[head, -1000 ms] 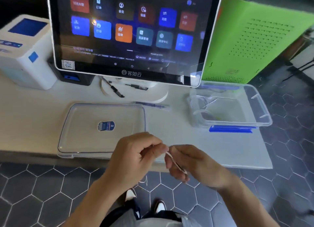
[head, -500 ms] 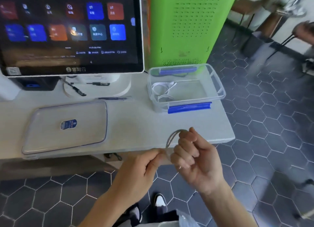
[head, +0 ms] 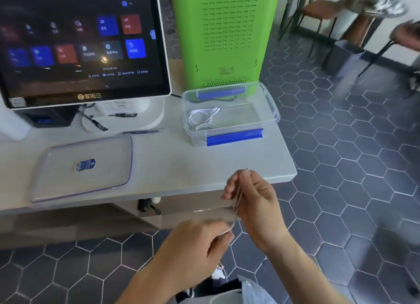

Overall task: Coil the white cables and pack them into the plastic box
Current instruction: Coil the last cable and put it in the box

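My right hand [head: 252, 199] pinches a thin white cable [head: 237, 203] in front of the table's near edge, one cable end sticking up above its fingertips. The cable runs down to my left hand [head: 195, 242], which grips its lower part; motion blur hides the exact run. The clear plastic box [head: 271, 112] with blue clips stands open at the table's right end. Another coiled white cable [head: 201, 119] lies in its left half. The box's clear lid [head: 84, 167] lies flat on the table to the left.
A touchscreen terminal [head: 84, 42] stands at the back of the white table [head: 186, 165], with pens [head: 141, 132] by its base. A green cabinet [head: 225, 35] stands behind the box. Chairs and another person's hand [head: 406, 35] are at far right, over hexagon floor tiles.
The view has shifted a little. My right hand turned, and the cable loop it held now hangs as a strand. My left hand dropped lower, drawing the cable down.
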